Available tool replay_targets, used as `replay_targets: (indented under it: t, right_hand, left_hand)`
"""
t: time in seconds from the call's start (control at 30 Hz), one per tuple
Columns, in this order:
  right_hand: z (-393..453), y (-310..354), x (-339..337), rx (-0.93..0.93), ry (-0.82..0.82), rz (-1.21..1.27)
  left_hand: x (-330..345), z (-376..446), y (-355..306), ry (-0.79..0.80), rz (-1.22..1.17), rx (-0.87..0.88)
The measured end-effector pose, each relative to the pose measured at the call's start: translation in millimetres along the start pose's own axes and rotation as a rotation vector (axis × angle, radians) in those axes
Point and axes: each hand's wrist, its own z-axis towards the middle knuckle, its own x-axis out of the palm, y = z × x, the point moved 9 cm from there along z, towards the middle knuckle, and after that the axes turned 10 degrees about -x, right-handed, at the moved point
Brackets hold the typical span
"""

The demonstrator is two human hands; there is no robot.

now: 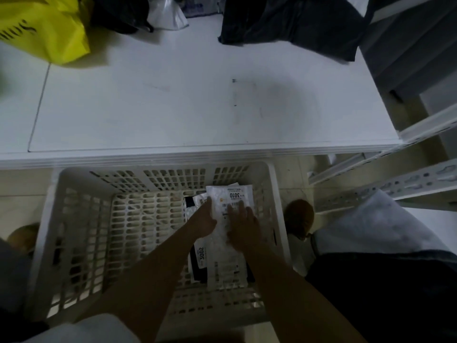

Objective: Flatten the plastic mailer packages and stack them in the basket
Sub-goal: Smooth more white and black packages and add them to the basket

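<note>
A white slatted plastic basket [81,219] stands on the floor below the table's front edge. Inside it, on the right side, lies a stack of flat mailers. The top one is a white mailer [230,196] with a label reading 3010. Beneath it a second white mailer [201,256] marked 3002 and a black one stick out at the left. My left hand [201,222] rests on the top mailer's left edge. My right hand [243,226] lies flat on the mailer's middle, fingers spread.
The white table [160,107] stretches above the basket. At its far edge lie a yellow bag [47,33], a black mailer [296,23], another black bag [118,13] and a white plastic bag [165,16]. White metal shelving [408,179] stands to the right.
</note>
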Motion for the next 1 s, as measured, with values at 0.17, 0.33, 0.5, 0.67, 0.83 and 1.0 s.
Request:
replay_targets:
  t: [0.17,0.33,0.5,0.67,0.83,1.0]
  right_hand:
    - [-2,16,-25,-0.101,-0.040,-0.045]
    - [-14,30,-71,-0.130,-0.125,-0.050]
    - [-39,56,-126,-0.147,-0.120,-0.095]
    - [-66,85,-181,-0.163,-0.197,-0.188]
    - [-86,112,-234,-0.179,-0.269,-0.254]
    - [-98,135,-285,-0.192,-0.352,-0.240]
  left_hand:
    - [-17,-12,-10,-0.031,0.065,0.011]
    - [-32,-19,-9,0.027,0.207,-0.068]
    - [-58,-61,-41,-0.040,0.305,-0.015]
    - [-90,-116,-77,-0.205,0.322,0.049]
    - [-127,-174,-111,-0.363,0.325,0.151]
    - [-166,-215,-131,-0.522,0.327,0.192]
